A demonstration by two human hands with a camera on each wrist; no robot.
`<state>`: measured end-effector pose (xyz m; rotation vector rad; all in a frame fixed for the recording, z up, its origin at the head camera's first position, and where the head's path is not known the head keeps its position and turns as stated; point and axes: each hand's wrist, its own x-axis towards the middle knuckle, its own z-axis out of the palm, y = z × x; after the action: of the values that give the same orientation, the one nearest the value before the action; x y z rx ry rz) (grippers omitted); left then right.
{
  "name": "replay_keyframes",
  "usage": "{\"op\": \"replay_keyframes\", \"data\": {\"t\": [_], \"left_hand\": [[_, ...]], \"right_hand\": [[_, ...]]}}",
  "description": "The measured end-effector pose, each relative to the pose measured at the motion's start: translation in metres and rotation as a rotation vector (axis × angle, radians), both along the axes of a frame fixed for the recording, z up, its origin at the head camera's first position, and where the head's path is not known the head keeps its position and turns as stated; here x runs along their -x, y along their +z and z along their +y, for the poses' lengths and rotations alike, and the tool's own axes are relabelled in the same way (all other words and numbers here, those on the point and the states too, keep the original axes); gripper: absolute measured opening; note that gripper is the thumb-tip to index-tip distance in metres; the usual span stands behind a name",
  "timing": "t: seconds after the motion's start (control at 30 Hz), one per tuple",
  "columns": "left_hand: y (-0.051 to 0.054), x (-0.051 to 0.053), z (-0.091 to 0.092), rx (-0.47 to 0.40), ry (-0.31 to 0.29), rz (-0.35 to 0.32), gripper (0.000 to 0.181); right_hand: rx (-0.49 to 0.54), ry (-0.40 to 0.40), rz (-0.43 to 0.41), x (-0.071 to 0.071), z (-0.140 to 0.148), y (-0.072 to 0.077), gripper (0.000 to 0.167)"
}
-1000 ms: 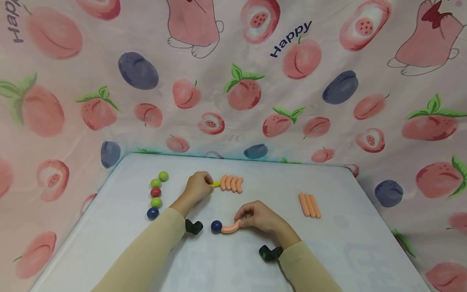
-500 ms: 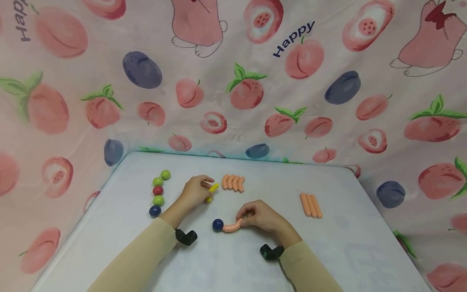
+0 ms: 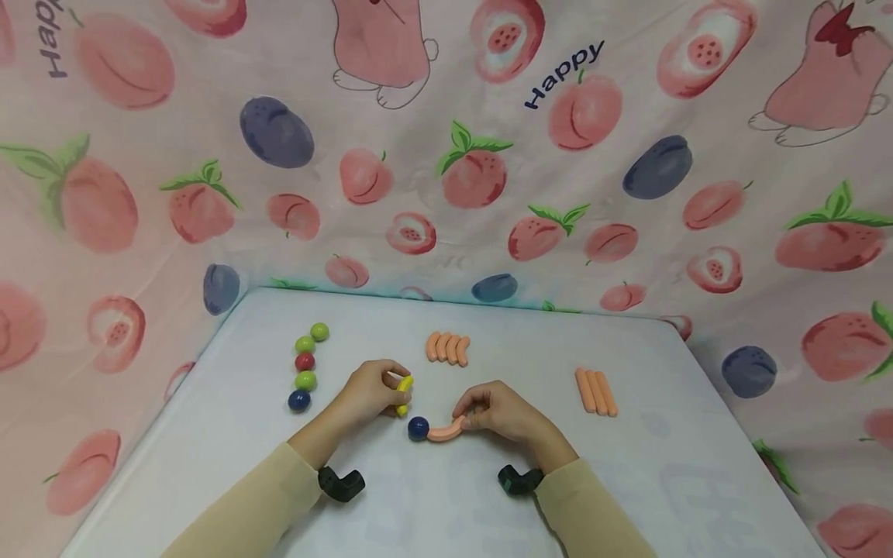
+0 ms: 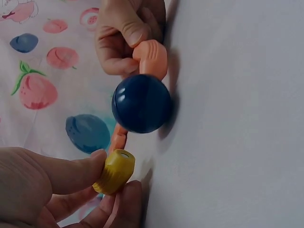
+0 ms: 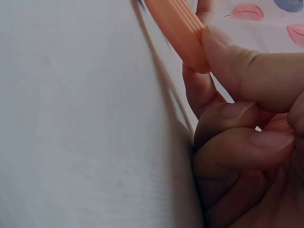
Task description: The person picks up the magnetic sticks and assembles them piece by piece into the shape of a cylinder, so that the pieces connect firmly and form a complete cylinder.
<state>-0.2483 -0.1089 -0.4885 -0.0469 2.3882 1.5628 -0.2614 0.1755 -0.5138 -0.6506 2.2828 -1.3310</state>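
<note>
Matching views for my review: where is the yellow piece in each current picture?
Head: yellow piece below and slightly left of centre, in the left hand.
Left wrist: lower left of centre, pinched in that hand.
Right wrist: not in it.
Shared landmark: the orange piece in the right hand, in all three.

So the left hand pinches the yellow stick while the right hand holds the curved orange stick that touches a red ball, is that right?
Not quite: the ball touching the curved orange stick is dark blue, not red, as the head view shows. The left hand does pinch the yellow stick, and the right hand holds the curved orange stick.
</note>
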Motion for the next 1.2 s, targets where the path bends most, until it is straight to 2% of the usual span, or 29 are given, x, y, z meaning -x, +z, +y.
{"op": "replay_keyframes", "data": {"t": [0.17,0.47,0.77,0.97,1.2], "left_hand": [[0.0,-0.006,0.005,0.015,0.005,0.001,0.036],[-0.002,-0.014,0.008,0.041,-0.004,0.033,0.045],[-0.002,-0.02,0.0,0.021,0.017,-0.01,0.037],[-0.001,-0.026,-0.003,0.006,0.042,-0.034,0.034],[0.0,-0.033,-0.004,0.011,0.09,-0.042,0.031]], "right_hand": [[-0.004,-0.002,-0.02,0.001,-0.001,0.002,0.013],[-0.008,-0.012,-0.023,0.0,-0.002,0.002,0.013],[-0.027,-0.039,-0.016,-0.001,-0.002,0.001,0.014],[0.0,-0.054,-0.01,-0.001,-0.002,0.001,0.024],[0.015,-0.098,-0.04,-0.002,-0.004,0.001,0.033]]}}
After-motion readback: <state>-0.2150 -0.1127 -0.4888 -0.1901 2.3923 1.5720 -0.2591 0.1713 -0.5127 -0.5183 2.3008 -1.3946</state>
